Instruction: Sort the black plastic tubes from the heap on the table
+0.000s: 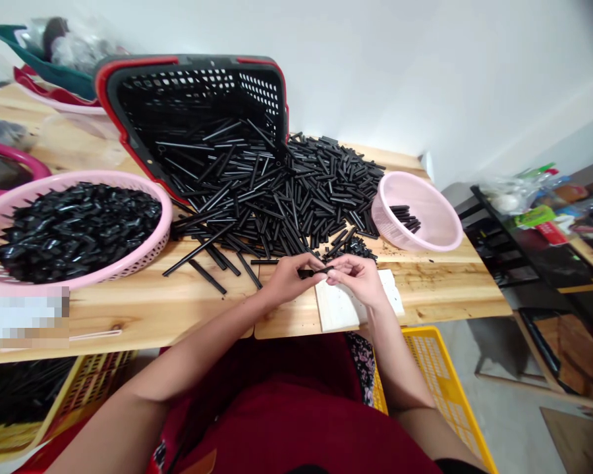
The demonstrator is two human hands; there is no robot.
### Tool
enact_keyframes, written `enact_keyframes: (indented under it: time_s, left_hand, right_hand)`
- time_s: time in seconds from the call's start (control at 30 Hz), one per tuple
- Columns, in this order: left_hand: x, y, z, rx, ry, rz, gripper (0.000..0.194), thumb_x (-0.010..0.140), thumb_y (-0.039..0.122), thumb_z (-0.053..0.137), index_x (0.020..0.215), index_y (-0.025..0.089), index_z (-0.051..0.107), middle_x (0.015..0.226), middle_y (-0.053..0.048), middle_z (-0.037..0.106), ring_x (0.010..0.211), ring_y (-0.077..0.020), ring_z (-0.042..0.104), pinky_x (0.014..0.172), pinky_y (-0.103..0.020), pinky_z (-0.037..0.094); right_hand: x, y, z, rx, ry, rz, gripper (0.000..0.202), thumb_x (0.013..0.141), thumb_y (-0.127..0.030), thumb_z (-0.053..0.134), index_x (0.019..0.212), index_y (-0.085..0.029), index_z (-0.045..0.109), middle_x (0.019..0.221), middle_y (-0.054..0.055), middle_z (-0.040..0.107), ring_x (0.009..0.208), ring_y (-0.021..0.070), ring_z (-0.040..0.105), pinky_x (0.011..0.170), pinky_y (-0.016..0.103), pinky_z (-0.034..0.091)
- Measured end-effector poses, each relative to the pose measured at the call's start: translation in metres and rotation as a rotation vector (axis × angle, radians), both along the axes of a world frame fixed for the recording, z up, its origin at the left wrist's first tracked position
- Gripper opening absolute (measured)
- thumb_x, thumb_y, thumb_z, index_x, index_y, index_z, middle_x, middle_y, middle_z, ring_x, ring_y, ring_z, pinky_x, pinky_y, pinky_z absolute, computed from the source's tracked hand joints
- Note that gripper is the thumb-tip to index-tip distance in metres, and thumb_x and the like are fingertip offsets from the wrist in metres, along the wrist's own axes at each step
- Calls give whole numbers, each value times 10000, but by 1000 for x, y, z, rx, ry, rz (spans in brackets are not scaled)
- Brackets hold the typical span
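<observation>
Dark red apron (286,421) across the person's front, nearest the camera, below the edge of a wooden table (449,289). Both forearms reach over this edge. Left hand (289,280): thumb and fingertips pinch 1 end of a short black stick (321,270). Right hand (358,276): thumb and forefinger pinch the other end, the remaining fingers curled. The stick is held between the 2 hands, at the upper left corner of a white board (338,313). Just beyond lie small black scraps (358,248) and a large heap of black sticks (296,204), spilling from a tipped black basket (188,85) with a red rim. Right: pink bowl (442,220) containing several sticks. Left: pink basket (128,268) filled with glossy black pieces (79,230).
</observation>
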State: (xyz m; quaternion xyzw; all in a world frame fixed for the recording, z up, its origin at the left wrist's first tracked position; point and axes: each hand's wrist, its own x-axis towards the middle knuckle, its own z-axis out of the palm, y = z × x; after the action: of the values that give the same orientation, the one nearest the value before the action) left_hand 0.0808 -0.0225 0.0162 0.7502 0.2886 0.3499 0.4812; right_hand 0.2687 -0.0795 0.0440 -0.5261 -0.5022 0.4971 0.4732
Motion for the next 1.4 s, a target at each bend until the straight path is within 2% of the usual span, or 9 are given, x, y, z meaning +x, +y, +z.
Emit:
enact_keyframes:
  time_s: [0.1, 0.2, 0.3, 0.43, 0.73, 0.87, 0.93, 1.13, 1.4]
  left_hand:
    - [-4, 2, 9, 28, 17, 24, 403, 860, 485, 511, 1042, 133, 584, 1005, -51, 631, 920, -80, 568, 808, -164, 420]
    - [-7, 4, 14, 20, 98, 37, 392, 949, 440, 304, 1051, 154, 552, 951, -22, 596, 861, -60, 519, 803, -166, 392]
    - [-6, 5, 14, 37, 135, 19, 374, 945, 436, 330, 1021, 150, 558, 895, -13, 587, 805, -54, 505, 770, -160, 376]
    - [-3, 7, 10, 50, 64, -9, 379, 925, 443, 397, 1047, 138, 587, 975, -47, 617, 897, -71, 555, 798, -155, 405]
    - [-1, 9, 7, 56, -66, 1, 366, 886, 428, 498, 1043, 136, 653, 989, -75, 641, 931, -81, 597, 856, -183, 452]
    - [-1, 8, 9, 118, -55, -69, 357, 871, 396, 533, 1097, 156, 670, 1042, -90, 646, 972, -93, 606, 884, -204, 472]
    - [-1, 8, 9, 97, -59, -52, 355, 849, 399, 567, 1072, 146, 681, 1031, -92, 661, 957, -96, 619, 858, -196, 483]
    - [-2, 8, 9, -110, -52, -45, 388, 774, 445, 652, 990, 131, 724, 994, -79, 704, 931, -119, 672, 871, -201, 523]
    - [-2, 10, 4, -31, -59, 45, 366, 776, 441, 652, 997, 160, 731, 991, -70, 705, 929, -112, 672, 894, -204, 523]
  right_hand:
    - [16, -6, 0, 121, -83, -195, 355, 700, -354, 787, 925, -106, 669, 752, 53, 664, 643, 127, 662, 646, 232, 598]
    - [33, -15, 2, 256, -122, -402, 308, 716, -321, 778, 926, -119, 677, 753, 44, 659, 636, 126, 662, 630, 215, 589]
    - [44, -21, 4, 341, -129, -478, 268, 707, -281, 781, 894, -119, 678, 726, 37, 647, 610, 127, 654, 592, 207, 573]
    - [50, -25, 6, 382, -109, -536, 271, 691, -282, 784, 861, -111, 661, 710, 39, 639, 592, 133, 647, 582, 226, 574]
    - [56, -31, 3, 353, -145, -409, 237, 720, -264, 766, 903, -132, 692, 721, 41, 651, 609, 138, 652, 603, 245, 577]
    - [50, -29, 3, 334, -242, -283, 242, 731, -269, 761, 923, -136, 696, 739, 48, 657, 641, 136, 658, 621, 231, 568]
    - [44, -26, 3, 316, -277, -235, 257, 736, -294, 757, 926, -132, 694, 737, 51, 656, 648, 136, 658, 621, 225, 562]
    - [38, -17, 1, 324, -224, -250, 262, 734, -323, 759, 900, -134, 685, 729, 43, 650, 623, 130, 647, 617, 230, 560]
    - [35, -19, -3, 265, -182, -257, 286, 710, -326, 776, 894, -125, 689, 736, 47, 652, 621, 134, 652, 628, 236, 573]
